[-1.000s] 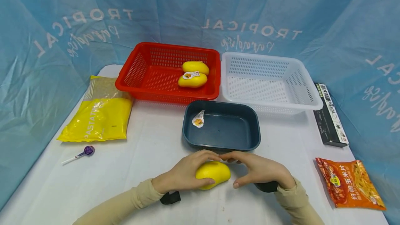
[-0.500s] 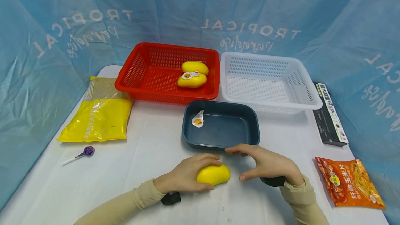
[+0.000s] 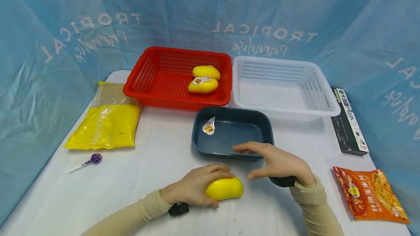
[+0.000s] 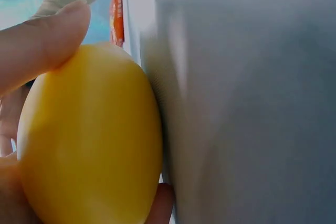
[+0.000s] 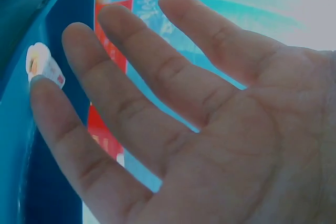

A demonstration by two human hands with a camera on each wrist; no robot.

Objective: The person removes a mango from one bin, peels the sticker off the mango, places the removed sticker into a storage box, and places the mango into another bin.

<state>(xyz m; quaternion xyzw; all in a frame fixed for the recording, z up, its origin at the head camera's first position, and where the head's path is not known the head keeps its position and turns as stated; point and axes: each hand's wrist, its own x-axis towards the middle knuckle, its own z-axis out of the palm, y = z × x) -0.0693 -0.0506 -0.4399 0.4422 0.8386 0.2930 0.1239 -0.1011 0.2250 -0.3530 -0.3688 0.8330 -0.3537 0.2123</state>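
My left hand [image 3: 200,185] grips a yellow mango [image 3: 226,188] on the table, near its front middle. In the left wrist view the thumb lies across the top of the mango [image 4: 92,135] and a fingertip shows at its lower right side. My right hand [image 3: 279,160] holds nothing; its fingers reach over the front rim of the dark blue tub [image 3: 211,153]. In the right wrist view the fingers of the right hand [image 5: 173,114] are spread and relaxed beside the tub wall. A sticker label [image 3: 209,126] with a fruit picture lies inside the tub.
Behind the tub stand a red basket [image 3: 131,92] with two mangoes [image 3: 203,86] and a white basket [image 3: 282,109]. A yellow pasta bag [image 3: 113,126] and a lollipop [image 3: 95,158] lie left. On the right are a black pasta box [image 3: 349,126] and an orange snack bag [image 3: 370,194].
My right hand has moved away from beside the mango, first rightward, then forward to the tub's front rim. The left hand stays on the mango, which has turned slightly.
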